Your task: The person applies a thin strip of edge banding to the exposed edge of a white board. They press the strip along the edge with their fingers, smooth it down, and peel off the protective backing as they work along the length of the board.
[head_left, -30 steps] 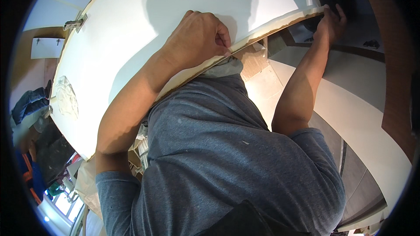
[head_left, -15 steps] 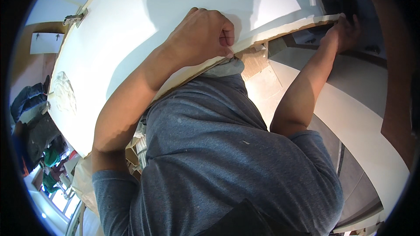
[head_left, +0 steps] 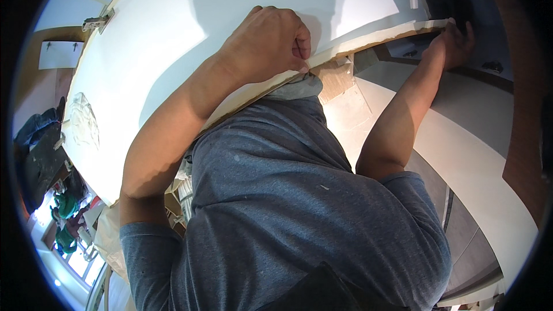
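Note:
A large white panel (head_left: 127, 115) spreads in front of me, with a rough cream strip (head_left: 368, 38) running along its near edge. My left hand (head_left: 271, 43) is closed over that edge, its fingers curled and the thumb low against the strip. Whatever lies between those fingers is hidden. Farther right, my right hand (head_left: 452, 49) grips the panel's edge at the end of the strip, with one finger sticking out apart. A crumpled whitish cloth or sheet (head_left: 83, 120) lies on the panel's left part.
A metal hinge (head_left: 99, 21) sticks out from the panel's left edge. Under the near edge is a piece of brown cardboard (head_left: 337, 80). A curved white board (head_left: 461, 144) lies to my right, beside a brown wooden piece (head_left: 524, 167). People and clothing show at the far left.
My left hand has shifted very slightly up at the panel's edge. The right hand keeps its place at the strip's end.

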`<state>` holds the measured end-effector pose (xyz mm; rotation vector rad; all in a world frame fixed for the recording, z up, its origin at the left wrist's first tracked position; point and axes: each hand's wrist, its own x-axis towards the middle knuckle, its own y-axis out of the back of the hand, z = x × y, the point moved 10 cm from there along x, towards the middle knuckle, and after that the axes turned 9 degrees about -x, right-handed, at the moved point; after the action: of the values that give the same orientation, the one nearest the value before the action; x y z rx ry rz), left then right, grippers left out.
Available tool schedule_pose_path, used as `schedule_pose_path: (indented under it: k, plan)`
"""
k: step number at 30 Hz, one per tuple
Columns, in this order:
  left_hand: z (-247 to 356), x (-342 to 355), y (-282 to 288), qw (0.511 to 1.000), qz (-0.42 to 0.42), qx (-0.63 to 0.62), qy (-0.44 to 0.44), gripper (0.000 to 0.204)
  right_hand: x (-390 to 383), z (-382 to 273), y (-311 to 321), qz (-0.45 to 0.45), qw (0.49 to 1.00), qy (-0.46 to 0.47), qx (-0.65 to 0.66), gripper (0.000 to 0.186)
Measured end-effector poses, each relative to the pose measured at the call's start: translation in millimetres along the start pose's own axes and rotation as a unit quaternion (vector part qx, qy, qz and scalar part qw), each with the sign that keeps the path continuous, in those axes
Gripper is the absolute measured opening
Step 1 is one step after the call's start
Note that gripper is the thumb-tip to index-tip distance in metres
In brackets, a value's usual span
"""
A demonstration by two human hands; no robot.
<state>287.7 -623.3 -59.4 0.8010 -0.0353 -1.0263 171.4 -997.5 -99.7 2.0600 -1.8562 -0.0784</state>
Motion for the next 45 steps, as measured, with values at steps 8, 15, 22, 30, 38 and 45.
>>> schedule_pose_path:
  k: [8,15,22,30,38,45]
  plan:
    - [2.4,0.3,-1.8,1.000,0.012,0.027,0.007,0.017,-3.2,-3.9,1.4,0.008,1.000,-0.005,0.003,0.047]
    - [1.0,2.5,-3.4,0.999,0.029,0.033,0.002,0.019,-3.2,-10.9,2.0,0.009,1.000,0.018,-0.002,0.047]
    - [3.5,15.7,-2.3,0.997,0.046,0.052,0.024,0.023,9.6,-1.0,-10.6,-0.015,0.995,0.069,-0.063,0.046]
    - [12.6,32.0,-1.4,0.997,0.051,0.054,0.012,0.025,5.4,31.0,-29.1,-0.040,0.999,0.011,-0.025,0.051]
    - [17.6,35.5,-6.4,0.995,0.045,0.084,0.019,0.024,2.4,30.8,-29.0,-0.057,0.998,0.004,-0.016,0.050]
    - [18.8,35.3,-7.1,0.995,0.022,0.096,0.023,0.023,1.8,13.9,-20.7,-0.037,0.992,-0.022,0.116,0.057]
